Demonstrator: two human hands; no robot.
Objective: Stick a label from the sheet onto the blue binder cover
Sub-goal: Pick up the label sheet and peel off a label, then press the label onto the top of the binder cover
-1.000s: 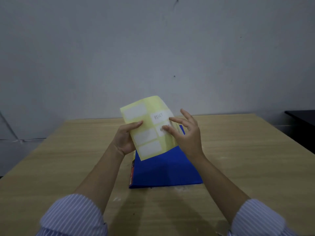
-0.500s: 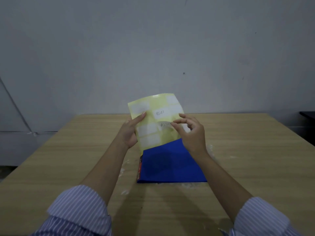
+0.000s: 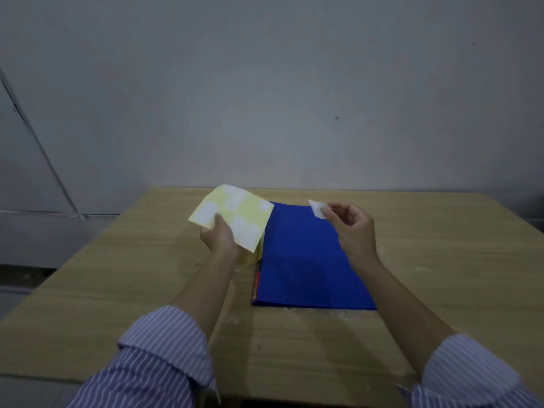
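Striped sleeves reach over a wooden desk (image 3: pixel 441 260). Blue binder (image 3: pixel 306 260) lies flat between the arms, its cover bare. Left hand (image 3: pixel 219 238) pinches the yellow label sheet (image 3: pixel 232 216); right hand (image 3: pixel 354 228), grip clamped on a peeled white label (image 3: pixel 317 208), hovers above the far corner. Next: lower and press it flat. No containers visible.

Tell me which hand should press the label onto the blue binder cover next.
The right hand. It already pinches the peeled label above the blue binder. The left hand holds the yellow sheet off to the binder's left.
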